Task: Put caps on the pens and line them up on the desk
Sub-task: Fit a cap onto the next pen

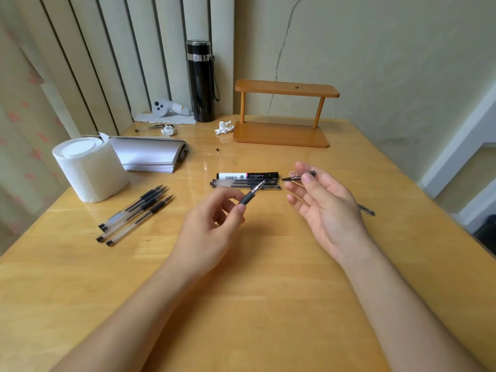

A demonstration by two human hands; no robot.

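Left hand (214,210) holds an uncapped pen (251,194) by its dark rubber sleeve, pinched between thumb and fingers. The pen's long axis runs up and to the right, with the metal tip leading toward the right hand. Most of the barrel is hidden inside the palm.

Right hand (322,202) sits palm-up and half open, with a clear cap (299,176) pinched between thumb and forefinger. The cap lies roughly level, black clip pointing left toward the pen tip. I cannot tell which end is the open mouth.

Key relation: the cap is up and to the right of the pen tip, near but apart, both above the desk (241,291). The two axes are not yet in line, since the pen slants while the cap lies flatter. Judgement: one of them needs to tilt before the tip can enter the cap.

Just beyond the hands, a row of capped pens (247,181) lies side by side, long axes left to right, touching one another. Three uncapped pens (134,216) lie together at the left, near a tissue roll (91,170), tips pointing away. One more pen (366,210) shows partly behind the right wrist.

Task looks partway done.
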